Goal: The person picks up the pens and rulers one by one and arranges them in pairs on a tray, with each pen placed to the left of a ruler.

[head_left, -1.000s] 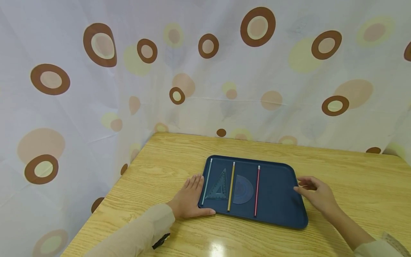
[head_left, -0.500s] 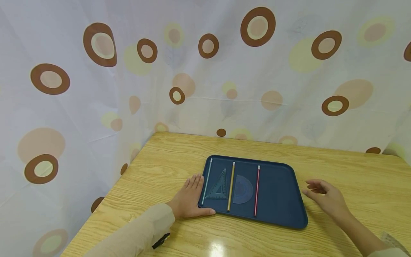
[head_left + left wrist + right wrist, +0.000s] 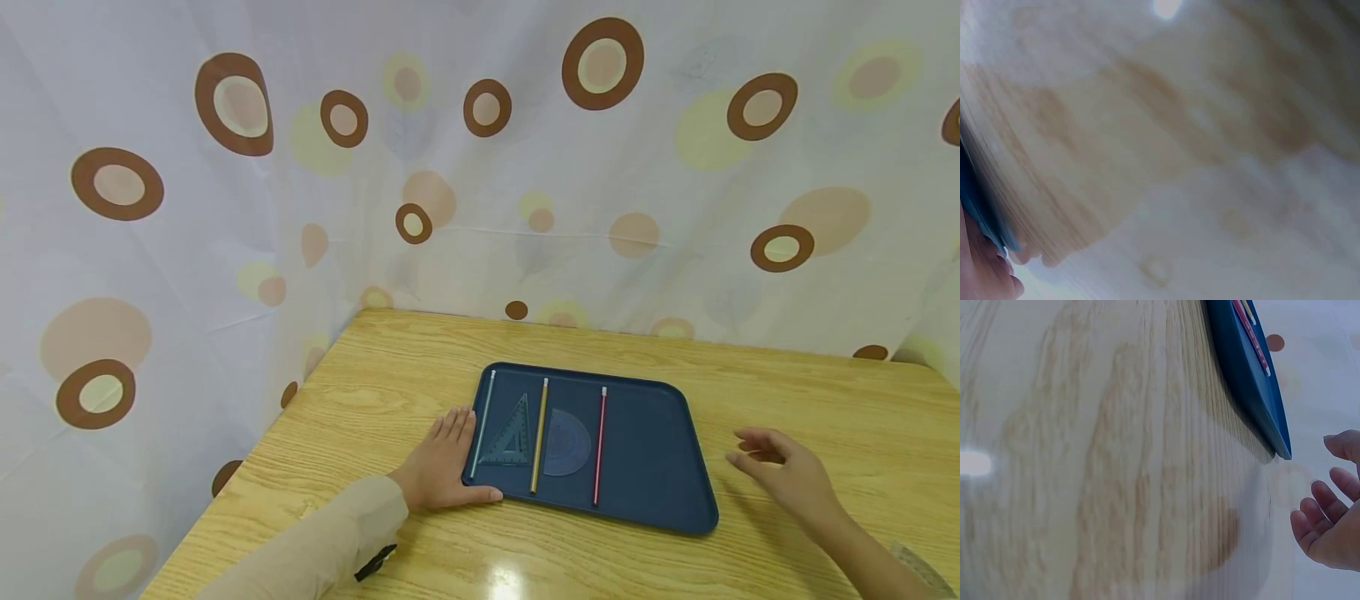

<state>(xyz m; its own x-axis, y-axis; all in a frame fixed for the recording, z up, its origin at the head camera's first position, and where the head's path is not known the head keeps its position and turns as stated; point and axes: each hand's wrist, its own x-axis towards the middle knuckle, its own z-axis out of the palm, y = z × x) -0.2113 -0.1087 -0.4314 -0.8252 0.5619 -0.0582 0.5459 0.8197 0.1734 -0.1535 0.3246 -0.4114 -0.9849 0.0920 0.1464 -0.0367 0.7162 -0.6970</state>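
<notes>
A dark blue tray (image 3: 660, 458) lies on the wooden table. On it, from left to right, are a teal pencil (image 3: 483, 425), a clear set square (image 3: 512, 440), a yellow pencil (image 3: 539, 437), a clear protractor (image 3: 567, 443) and a red pencil (image 3: 600, 446). My left hand (image 3: 446, 462) rests along the tray's left edge, fingers straight and thumb stretched along the near rim. To the right of the tray, apart from it, my right hand (image 3: 787, 471) hovers with loosely bent fingers and nothing in them. The right wrist view shows that hand (image 3: 1335, 512) beyond the tray's corner.
The light wood table (image 3: 420, 358) spreads around the tray on all sides. Behind it and on the left hangs a white curtain (image 3: 450, 167) with brown and beige circles. A dark clip-like piece (image 3: 375, 563) sits at the left sleeve.
My right hand has let go of the tray's right edge and drawn away to the right. The left hand, the tray and the things on it stay in place.
</notes>
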